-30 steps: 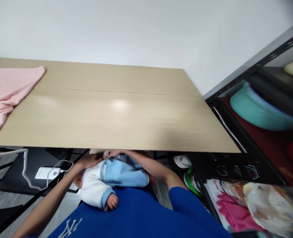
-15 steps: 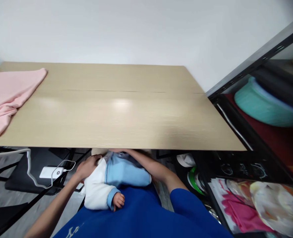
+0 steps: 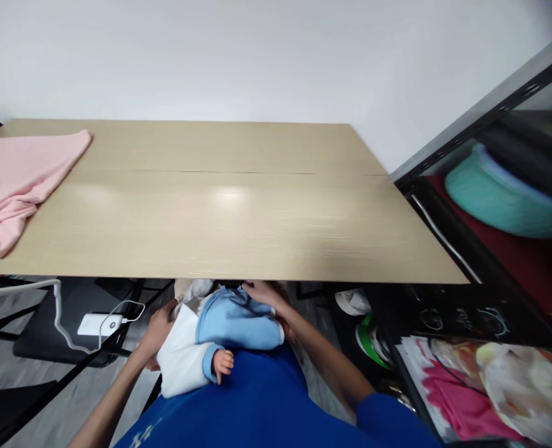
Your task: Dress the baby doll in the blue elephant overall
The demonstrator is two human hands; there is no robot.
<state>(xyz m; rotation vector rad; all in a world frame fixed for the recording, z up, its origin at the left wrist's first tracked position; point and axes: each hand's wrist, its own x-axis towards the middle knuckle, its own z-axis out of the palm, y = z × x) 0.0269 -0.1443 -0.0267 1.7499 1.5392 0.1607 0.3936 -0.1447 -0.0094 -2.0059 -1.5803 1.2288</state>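
Observation:
A doll (image 3: 182, 354) in a white top with blue cuffs and light blue trousers (image 3: 238, 323) lies across my lap, partly hidden under the table edge. One small doll hand (image 3: 222, 364) sticks out of the near cuff. My left hand (image 3: 160, 326) is curled round the doll's side at the white top, its fingertips partly behind the cloth. At the far side of the trousers, my right hand (image 3: 258, 291) grips the blue cloth close below the table edge; some of its fingers are hidden.
A wooden table (image 3: 229, 224) spans the front, with a pink cloth (image 3: 23, 174) at its left. A white power bank (image 3: 99, 324) with a cable rests on a black seat (image 3: 51, 342). On the right, a shelf holds a turquoise basin (image 3: 504, 196) above a pink item (image 3: 462, 401).
My right hand has drawn back slightly from under the table edge and shows more. The blue trousers look more bunched at the top. My left hand has shifted a little down the doll's side.

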